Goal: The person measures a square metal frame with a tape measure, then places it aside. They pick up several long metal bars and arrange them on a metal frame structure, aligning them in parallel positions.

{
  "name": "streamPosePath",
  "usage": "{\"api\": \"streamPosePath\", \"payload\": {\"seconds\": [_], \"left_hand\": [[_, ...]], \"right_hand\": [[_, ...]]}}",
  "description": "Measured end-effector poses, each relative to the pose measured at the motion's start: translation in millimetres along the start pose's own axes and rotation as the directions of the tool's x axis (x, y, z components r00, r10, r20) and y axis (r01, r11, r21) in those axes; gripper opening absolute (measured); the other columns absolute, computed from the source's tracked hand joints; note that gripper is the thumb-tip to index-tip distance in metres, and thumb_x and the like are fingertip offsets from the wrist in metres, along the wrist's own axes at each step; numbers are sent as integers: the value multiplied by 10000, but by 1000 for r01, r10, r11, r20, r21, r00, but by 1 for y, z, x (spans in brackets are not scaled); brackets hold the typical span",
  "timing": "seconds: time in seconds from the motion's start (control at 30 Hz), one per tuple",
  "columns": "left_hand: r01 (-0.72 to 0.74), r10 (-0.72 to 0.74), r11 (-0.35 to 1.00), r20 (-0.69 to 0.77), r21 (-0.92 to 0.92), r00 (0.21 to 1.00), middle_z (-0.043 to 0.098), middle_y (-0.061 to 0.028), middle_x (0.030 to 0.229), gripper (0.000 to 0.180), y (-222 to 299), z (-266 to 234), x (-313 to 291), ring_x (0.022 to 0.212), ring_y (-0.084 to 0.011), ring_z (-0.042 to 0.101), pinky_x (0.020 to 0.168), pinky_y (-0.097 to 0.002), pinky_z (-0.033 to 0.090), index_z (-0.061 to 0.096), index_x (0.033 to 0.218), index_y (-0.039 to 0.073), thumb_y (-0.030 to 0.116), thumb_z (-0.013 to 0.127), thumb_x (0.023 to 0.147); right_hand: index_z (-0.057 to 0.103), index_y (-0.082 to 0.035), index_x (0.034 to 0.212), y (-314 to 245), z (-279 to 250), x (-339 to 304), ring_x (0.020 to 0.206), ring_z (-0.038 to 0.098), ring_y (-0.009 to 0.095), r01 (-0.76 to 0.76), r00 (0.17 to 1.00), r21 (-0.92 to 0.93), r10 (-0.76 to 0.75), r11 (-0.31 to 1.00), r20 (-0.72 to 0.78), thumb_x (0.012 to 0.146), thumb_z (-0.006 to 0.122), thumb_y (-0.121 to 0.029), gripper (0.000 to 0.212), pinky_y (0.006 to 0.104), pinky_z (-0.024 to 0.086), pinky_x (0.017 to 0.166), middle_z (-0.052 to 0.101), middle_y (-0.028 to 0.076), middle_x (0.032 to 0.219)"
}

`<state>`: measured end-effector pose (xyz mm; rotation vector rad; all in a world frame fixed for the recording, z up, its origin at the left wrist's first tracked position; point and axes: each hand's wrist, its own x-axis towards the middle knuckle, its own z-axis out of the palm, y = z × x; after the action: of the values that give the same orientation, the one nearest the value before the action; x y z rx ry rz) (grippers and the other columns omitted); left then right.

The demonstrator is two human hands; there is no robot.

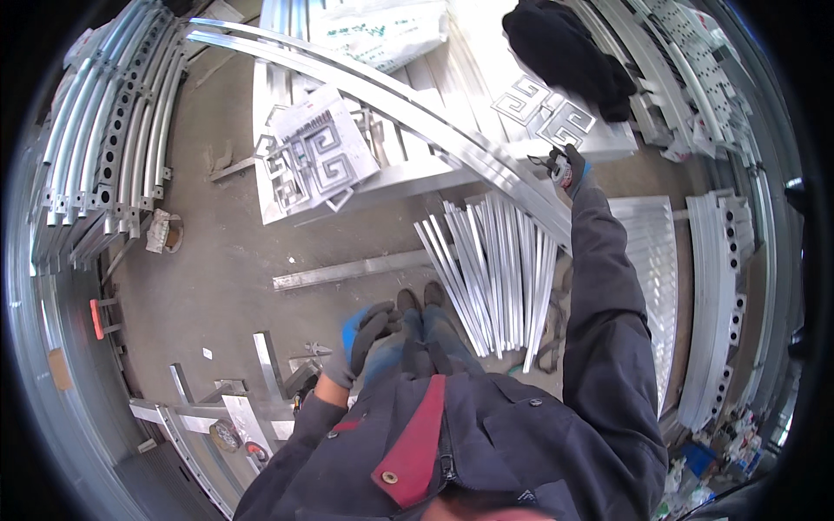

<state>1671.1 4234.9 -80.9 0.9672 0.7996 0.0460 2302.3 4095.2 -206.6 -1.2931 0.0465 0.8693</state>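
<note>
My left hand [368, 337], in a grey and blue glove, hangs in front of my thigh. Its fingers are loosely bent and I see nothing in them. Stretched forward, my right hand [577, 170] wears a like glove and closes on a small silver, dark and red tool [559, 170], whose exact kind I cannot make out. This tool is over the table's near right edge, by the square-spiral metal ornaments [566, 123]. Long, curved silver rails [417, 117] slant across the table and end just left of my right hand.
The metal-topped table [408, 172] carries more spiral ornaments [323, 156], a white bag [382, 35] and a black cloth [565, 52]. Many silver bars [495, 278] lean below its front edge. Tube racks [104, 130] stand left; a bar [347, 269] lies on the floor before my feet.
</note>
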Motion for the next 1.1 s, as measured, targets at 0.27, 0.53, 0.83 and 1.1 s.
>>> {"api": "streamPosePath", "payload": {"seconds": [0.27,0.53,0.83,1.1], "left_hand": [[60,-77,995,-240,-77,968,681,-179,1344,517,-7,-2,-5,1176,-265,694,1086,-408,522,537,1481,-39,306,561,1096],[96,-126,988,-267,-120,955,684,-186,1327,487,-8,7,23,1177,-267,694,1069,-394,534,540,1469,-54,266,549,1102],[122,-158,981,-259,-150,953,690,-200,1314,446,-1,4,42,1191,-267,692,1055,-364,541,542,1456,-72,203,546,1106],[18,-22,1000,-222,-21,975,675,-192,1347,523,-9,-9,36,1190,-287,697,1081,-416,537,533,1470,-68,292,576,1092]], "right_hand": [[682,-59,1121,13,3,164,707,678,250,-86,994,83,80,993,76,1051,640,-415,365,413,566,608,723,88,912],[699,-35,1141,27,-24,215,686,684,237,-125,988,-177,105,976,-115,976,721,-487,482,412,551,589,744,135,925],[573,-11,1392,3,35,173,1222,675,440,-267,803,-958,-525,105,-282,934,599,-692,821,508,524,1037,697,264,1318],[560,-83,1468,34,20,186,1179,689,416,-197,807,-976,-580,-95,-107,947,556,-680,792,524,526,1007,721,227,1264]]}}
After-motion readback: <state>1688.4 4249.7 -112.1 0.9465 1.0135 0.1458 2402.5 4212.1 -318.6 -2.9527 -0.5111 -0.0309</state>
